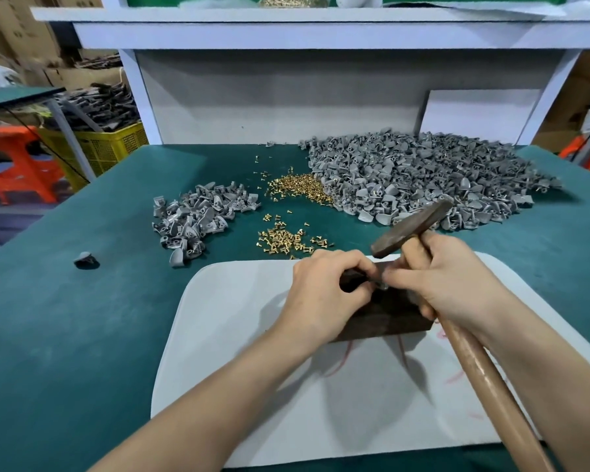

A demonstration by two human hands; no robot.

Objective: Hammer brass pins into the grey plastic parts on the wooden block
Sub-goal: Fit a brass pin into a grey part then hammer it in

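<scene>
A dark wooden block (390, 316) lies on a white board (239, 321) in front of me. My left hand (324, 291) rests on the block's top left, its fingertips pinched on a small grey plastic part (378, 280) that is mostly hidden. My right hand (447, 277) grips a hammer (411, 228) close under its rusty head, which is tilted just above the block; its fingertips also touch the small part. The long wooden handle runs down to the lower right. Loose brass pins (283, 239) lie just beyond the board.
A large heap of grey plastic parts (419, 178) fills the back right of the green table, a smaller heap (198, 216) sits at middle left, and one lone part (86, 258) lies far left. More brass pins (300, 187) lie between the heaps. A white shelf frame (143, 97) stands behind.
</scene>
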